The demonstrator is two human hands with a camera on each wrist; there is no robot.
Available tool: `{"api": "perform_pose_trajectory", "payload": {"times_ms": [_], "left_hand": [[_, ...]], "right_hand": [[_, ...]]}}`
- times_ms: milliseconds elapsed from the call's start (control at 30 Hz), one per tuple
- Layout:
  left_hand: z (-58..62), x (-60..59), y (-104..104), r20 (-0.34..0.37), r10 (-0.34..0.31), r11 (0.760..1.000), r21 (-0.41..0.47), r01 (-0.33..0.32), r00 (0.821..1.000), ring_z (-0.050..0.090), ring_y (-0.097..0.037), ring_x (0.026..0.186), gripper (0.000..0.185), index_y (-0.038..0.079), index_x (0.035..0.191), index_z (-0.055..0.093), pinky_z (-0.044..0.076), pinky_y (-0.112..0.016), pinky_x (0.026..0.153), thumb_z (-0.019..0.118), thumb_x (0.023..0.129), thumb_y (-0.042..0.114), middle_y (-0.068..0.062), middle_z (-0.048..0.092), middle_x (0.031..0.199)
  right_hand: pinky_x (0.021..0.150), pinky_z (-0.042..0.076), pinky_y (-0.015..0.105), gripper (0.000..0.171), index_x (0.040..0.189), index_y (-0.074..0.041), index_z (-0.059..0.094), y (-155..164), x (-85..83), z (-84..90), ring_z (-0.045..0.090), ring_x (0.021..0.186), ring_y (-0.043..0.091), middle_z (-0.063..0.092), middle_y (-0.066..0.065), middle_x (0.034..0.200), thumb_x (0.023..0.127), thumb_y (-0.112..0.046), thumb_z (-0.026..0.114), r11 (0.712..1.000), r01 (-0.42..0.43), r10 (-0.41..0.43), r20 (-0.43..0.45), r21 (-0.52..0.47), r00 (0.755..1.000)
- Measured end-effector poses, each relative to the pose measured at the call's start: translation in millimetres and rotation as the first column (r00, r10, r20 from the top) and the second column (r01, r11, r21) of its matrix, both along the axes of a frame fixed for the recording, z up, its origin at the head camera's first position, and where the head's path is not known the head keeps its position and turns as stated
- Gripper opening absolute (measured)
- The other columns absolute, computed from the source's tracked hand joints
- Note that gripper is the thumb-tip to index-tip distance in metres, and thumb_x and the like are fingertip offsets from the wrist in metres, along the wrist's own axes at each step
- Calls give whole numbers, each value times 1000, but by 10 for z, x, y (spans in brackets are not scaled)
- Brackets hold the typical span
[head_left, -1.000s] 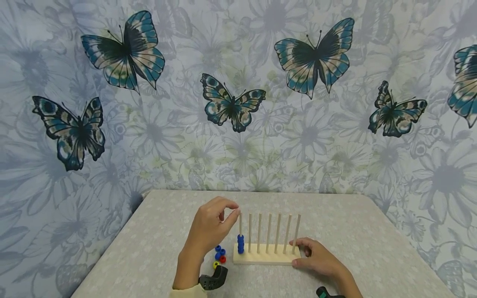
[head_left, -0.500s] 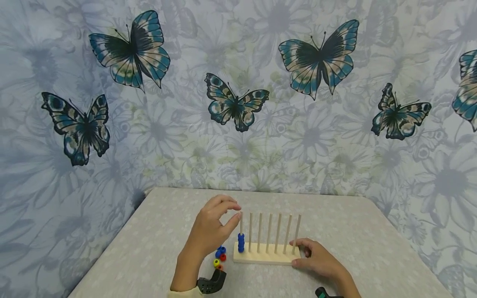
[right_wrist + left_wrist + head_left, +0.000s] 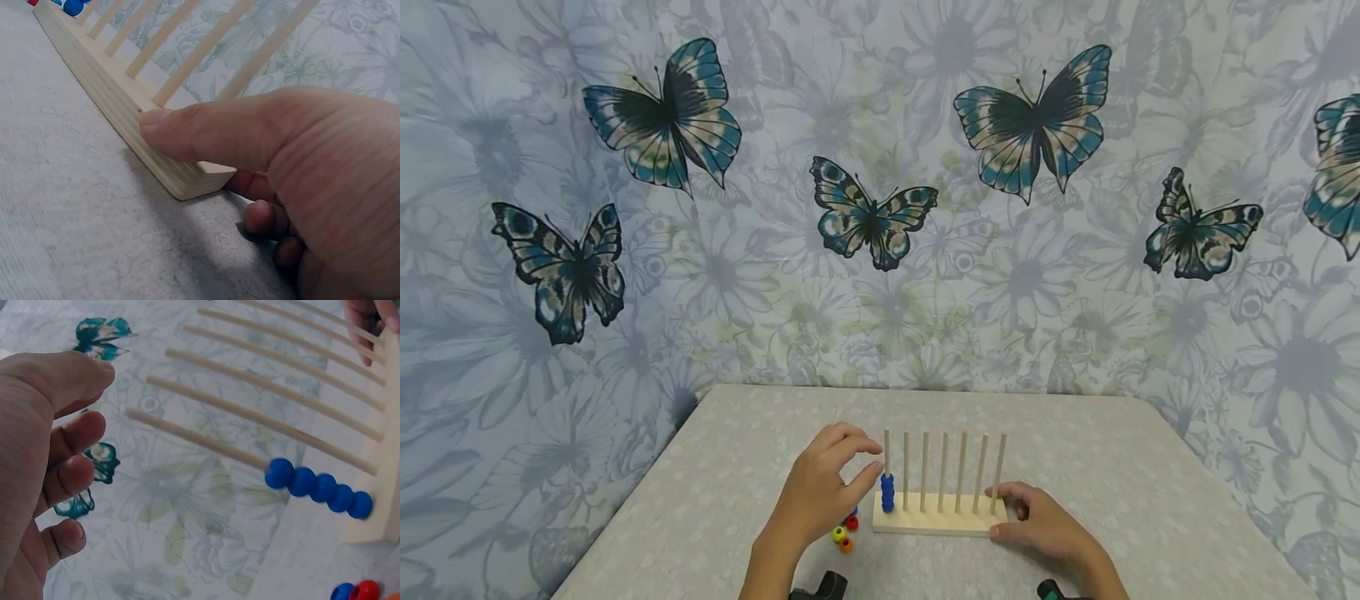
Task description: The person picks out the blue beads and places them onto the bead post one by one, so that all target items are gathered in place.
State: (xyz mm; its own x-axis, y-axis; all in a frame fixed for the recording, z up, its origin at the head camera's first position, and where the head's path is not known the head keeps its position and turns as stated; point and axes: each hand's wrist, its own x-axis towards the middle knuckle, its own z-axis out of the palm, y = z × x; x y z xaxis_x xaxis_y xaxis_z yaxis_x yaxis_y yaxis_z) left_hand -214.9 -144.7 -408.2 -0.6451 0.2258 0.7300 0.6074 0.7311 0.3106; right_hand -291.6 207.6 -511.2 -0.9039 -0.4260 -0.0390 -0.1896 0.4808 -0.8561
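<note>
A wooden peg stand (image 3: 936,523) has a flat base and a row of several upright pegs. Blue beads (image 3: 887,493) are stacked on its leftmost peg, and the other pegs are bare. My left hand (image 3: 827,475) is just left of that peg with thumb and fingers parted. In the left wrist view nothing lies between the fingers, and the blue bead stack (image 3: 322,487) reaches up about half the peg. My right hand (image 3: 1045,525) grips the right end of the base. In the right wrist view its thumb presses on the base's front edge (image 3: 119,106).
Left of the stand on the patterned tabletop (image 3: 715,500) lie loose beads: a red bead (image 3: 852,522), a yellow bead (image 3: 838,535), an orange bead (image 3: 846,545) and some blue, partly behind my left hand. A butterfly-patterned wall (image 3: 880,333) rises behind the table.
My left hand has come down from the top of the leftmost peg, with thumb and fingers spread wider apart. My right hand stays on the base's end.
</note>
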Motion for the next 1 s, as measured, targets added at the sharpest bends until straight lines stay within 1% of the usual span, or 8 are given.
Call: {"api": "perform_pose_trajectory", "payload": {"times_ms": [100, 233, 333, 433, 533, 667, 767, 1000], "left_hand": [[-78, 25, -66, 57, 38, 999, 18, -39, 998, 56, 1, 95, 21, 30, 103, 71, 54, -24, 77, 80, 86, 24, 22, 61, 105], [-167, 45, -139, 125, 82, 995, 39, -88, 989, 55, 4, 92, 23, 34, 104, 69, 53, -24, 77, 79, 87, 25, 26, 61, 106], [-220, 47, -177, 164, 94, 994, 42, -103, 982, 55, 4, 93, 21, 36, 103, 69, 53, -24, 77, 78, 88, 26, 26, 61, 106], [-275, 37, -203, 201, 84, 993, 61, -98, 976, 56, 2, 93, 19, 35, 103, 70, 54, -26, 76, 78, 88, 26, 24, 62, 105], [-338, 2, -223, 265, 83, 991, 83, -108, 961, 55, 1, 91, 18, 34, 104, 70, 54, -27, 75, 77, 89, 27, 23, 63, 106], [-427, -51, -252, 333, 121, 987, 60, -149, 935, 55, 0, 88, 19, 34, 107, 70, 52, -25, 74, 76, 89, 28, 23, 62, 106], [-481, -70, -277, 349, 141, 986, 39, -165, 926, 56, 0, 88, 20, 33, 107, 70, 51, -23, 75, 76, 89, 28, 22, 62, 106], [-570, -112, -300, 377, 130, 985, 54, -162, 917, 57, -1, 91, 18, 36, 106, 70, 52, -24, 78, 75, 90, 30, 22, 60, 108]], "right_hand": [[60, 35, 25, 56, 131, -12, 65, -12, -3, 3, 41, 77, 16, 48, 5, 87, 80, -29, 83, 1000, -7, 7, -15, 18, 1000], [61, 36, 24, 56, 130, -12, 65, -31, -1, -3, 40, 76, 15, 47, 5, 86, 80, -30, 83, 1000, -16, 16, -29, 24, 999], [60, 35, 24, 56, 130, -12, 65, -43, 0, -10, 40, 75, 15, 47, 6, 86, 80, -29, 83, 1000, -20, 20, -26, 18, 999], [61, 36, 24, 56, 130, -13, 65, -44, -6, -21, 40, 77, 16, 47, 6, 87, 80, -30, 83, 999, -19, 19, -21, 26, 1000], [61, 36, 25, 57, 130, -14, 65, -32, -19, -30, 40, 78, 16, 47, 6, 88, 79, -31, 84, 1000, -6, 6, -20, 30, 1000], [62, 35, 25, 56, 130, -15, 65, -14, -33, -43, 40, 78, 16, 47, 6, 89, 80, -30, 84, 1000, 4, -4, -23, 28, 1000], [62, 35, 25, 56, 130, -14, 65, -11, -31, -42, 40, 78, 15, 48, 6, 89, 80, -30, 84, 1000, -2, 2, -16, 24, 1000], [61, 34, 25, 56, 131, -13, 64, -7, -16, -18, 40, 77, 15, 48, 7, 90, 80, -27, 83, 1000, -5, 5, -8, 0, 1000]]}}
